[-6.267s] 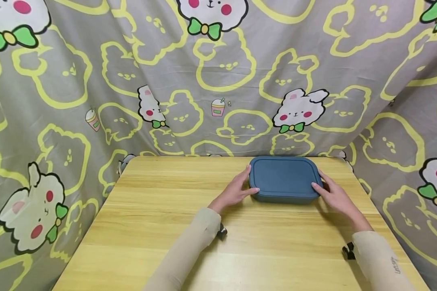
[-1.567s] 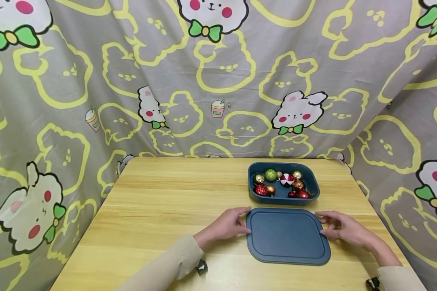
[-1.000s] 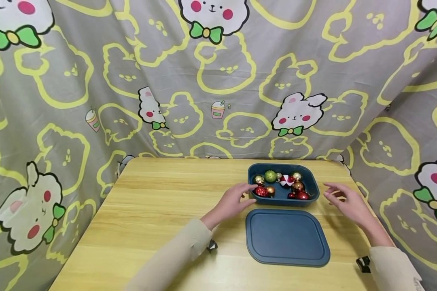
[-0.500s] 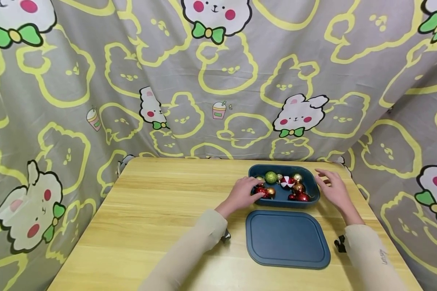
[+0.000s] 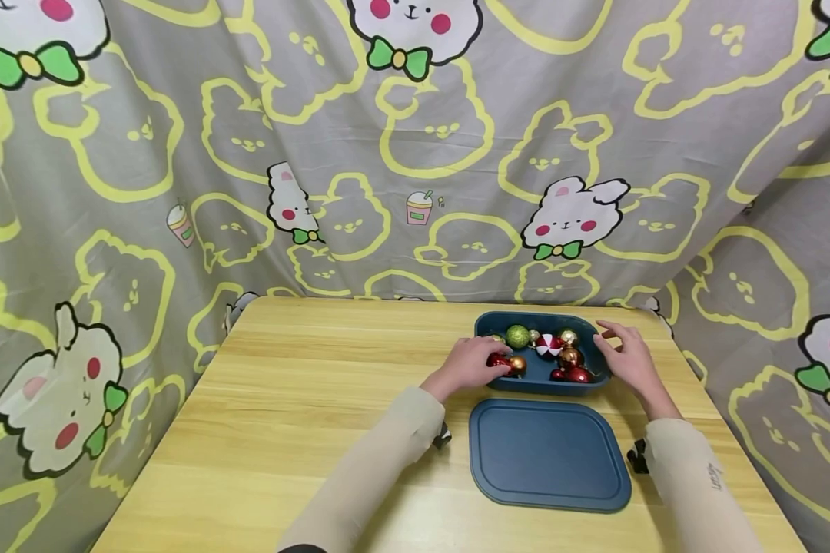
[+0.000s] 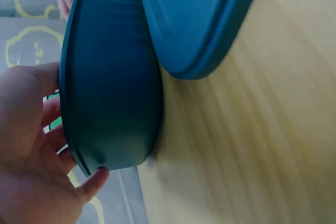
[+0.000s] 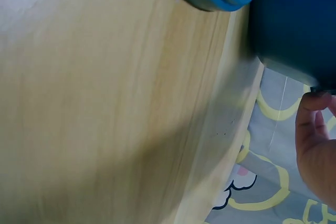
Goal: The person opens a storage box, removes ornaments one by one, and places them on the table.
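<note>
A dark blue box (image 5: 549, 387) holds several Christmas baubles, among them a green one (image 5: 517, 336), a red-and-white one (image 5: 548, 346) and a copper-gold one (image 5: 518, 365). My left hand (image 5: 467, 364) reaches over the box's left rim, its fingers down by a red bauble (image 5: 498, 359). In the left wrist view the little finger lies outside the box wall (image 6: 113, 87), and the other fingertips are hidden behind the rim. At the opposite end, my right hand (image 5: 632, 364) holds the box's right rim with thumb and fingers.
The flat blue lid (image 5: 549, 453) lies on the wooden table (image 5: 304, 384) just in front of the box. A grey curtain (image 5: 360, 146) with cartoon rabbits hangs behind the table and along both sides.
The lid has come off the box and been laid in front of it. Both hands have since left the lid; the left went in over the rim, the right to the right rim.
</note>
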The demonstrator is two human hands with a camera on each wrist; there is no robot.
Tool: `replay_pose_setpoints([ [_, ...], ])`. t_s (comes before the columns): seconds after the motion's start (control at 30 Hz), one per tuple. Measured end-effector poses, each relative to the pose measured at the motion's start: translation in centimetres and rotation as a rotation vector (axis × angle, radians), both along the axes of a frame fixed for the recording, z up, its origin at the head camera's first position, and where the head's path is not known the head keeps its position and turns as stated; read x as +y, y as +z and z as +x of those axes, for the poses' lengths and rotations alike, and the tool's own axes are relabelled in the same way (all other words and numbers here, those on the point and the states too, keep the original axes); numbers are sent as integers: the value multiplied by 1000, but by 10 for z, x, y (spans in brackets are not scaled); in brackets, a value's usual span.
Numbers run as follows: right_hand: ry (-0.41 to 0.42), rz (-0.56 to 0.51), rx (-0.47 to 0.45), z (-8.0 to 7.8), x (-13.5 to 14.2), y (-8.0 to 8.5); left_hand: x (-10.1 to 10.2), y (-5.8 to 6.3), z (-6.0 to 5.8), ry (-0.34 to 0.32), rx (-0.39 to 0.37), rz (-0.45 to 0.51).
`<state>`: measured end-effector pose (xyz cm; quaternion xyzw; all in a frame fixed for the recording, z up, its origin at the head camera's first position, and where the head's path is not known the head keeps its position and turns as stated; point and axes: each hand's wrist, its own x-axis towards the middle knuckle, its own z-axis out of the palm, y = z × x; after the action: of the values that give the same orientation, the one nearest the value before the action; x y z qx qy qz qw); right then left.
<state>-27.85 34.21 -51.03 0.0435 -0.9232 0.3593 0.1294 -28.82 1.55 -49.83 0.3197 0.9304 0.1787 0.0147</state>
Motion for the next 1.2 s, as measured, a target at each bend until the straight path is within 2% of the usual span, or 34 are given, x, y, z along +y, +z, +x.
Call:
replay_pose_setpoints([
  [0.23,18,18,-54,-1,0,-1,7,6,-4,-25,-47,-61],
  [0.43,39,18,-106,0,1,-6,9,4,-6,-35,-45,-85],
  [0.63,35,-1,-139,-2,0,-7,8,1,-9,-45,-53,-37],
  [0.87,38,13,-135,-2,-1,-6,8,-2,-9,-61,-54,50],
  [1.2,43,49,-141,1,-3,-3,9,-5,-7,-59,-59,86],
])
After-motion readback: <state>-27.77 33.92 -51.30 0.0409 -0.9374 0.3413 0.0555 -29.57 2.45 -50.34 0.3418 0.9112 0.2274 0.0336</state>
